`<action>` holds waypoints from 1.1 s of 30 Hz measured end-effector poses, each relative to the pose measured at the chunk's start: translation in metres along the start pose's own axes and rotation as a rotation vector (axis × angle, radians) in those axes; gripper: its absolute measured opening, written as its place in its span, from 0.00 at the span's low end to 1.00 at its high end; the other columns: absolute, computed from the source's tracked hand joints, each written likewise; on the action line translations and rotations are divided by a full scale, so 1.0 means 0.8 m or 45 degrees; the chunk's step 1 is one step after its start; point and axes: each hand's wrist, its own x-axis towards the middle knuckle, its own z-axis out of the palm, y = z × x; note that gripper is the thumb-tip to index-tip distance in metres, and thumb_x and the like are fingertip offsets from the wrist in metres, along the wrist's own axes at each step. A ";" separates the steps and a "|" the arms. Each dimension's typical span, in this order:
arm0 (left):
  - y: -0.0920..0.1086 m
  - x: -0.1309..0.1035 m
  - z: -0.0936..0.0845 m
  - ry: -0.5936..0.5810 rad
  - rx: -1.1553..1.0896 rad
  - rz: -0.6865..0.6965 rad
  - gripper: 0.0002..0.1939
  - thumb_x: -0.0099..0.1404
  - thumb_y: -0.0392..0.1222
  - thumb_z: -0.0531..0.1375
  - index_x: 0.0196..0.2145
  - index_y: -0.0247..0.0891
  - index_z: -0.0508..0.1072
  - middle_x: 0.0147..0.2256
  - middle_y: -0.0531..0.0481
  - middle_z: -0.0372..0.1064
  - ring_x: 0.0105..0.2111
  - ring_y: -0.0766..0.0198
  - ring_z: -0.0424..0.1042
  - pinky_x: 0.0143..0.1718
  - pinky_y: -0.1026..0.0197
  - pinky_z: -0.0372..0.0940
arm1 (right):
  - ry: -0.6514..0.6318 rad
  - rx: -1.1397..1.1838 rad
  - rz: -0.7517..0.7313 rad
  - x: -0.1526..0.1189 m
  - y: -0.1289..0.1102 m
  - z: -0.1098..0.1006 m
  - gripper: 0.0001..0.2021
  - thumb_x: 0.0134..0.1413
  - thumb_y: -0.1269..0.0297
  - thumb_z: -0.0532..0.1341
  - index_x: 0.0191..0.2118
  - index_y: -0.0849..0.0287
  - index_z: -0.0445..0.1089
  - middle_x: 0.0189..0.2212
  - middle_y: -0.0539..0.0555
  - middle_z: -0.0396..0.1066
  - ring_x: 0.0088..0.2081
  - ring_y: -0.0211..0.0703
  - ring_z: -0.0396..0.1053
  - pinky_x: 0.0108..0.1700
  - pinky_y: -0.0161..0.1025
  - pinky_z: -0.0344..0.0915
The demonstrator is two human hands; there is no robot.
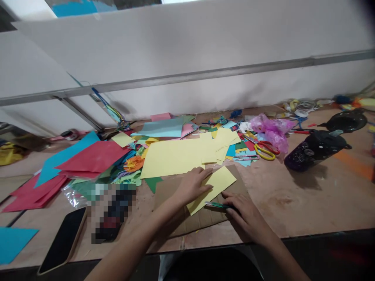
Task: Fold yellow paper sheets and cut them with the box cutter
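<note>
A yellow paper piece (221, 181) lies slanted on a brown cardboard sheet (170, 191) near the table's front edge. My left hand (195, 185) rests at the paper's left side, its fingers apart and touching the sheet. On the right, my right hand (241, 212) is closed on a utility knife (217, 205), whose metal tip points left over the paper's lower edge. Part of the knife's dark handle is hidden by my fingers. Behind the cardboard lies a larger yellow sheet (172, 156) with smaller yellow pieces at its right.
Scissors (265, 152) and a pink plastic bag (274, 130) lie behind on the right, near a dark tumbler (316, 150). Red sheets (93, 158) and a phone (63, 240) are on the left. A white wall (187, 43) stands behind the table.
</note>
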 end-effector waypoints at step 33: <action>0.003 -0.035 0.034 0.232 -0.748 -0.240 0.37 0.61 0.28 0.61 0.67 0.44 0.67 0.63 0.44 0.69 0.61 0.51 0.69 0.63 0.49 0.64 | 0.273 0.051 0.234 -0.017 0.020 -0.013 0.13 0.70 0.54 0.56 0.48 0.52 0.75 0.62 0.60 0.72 0.62 0.57 0.69 0.64 0.61 0.64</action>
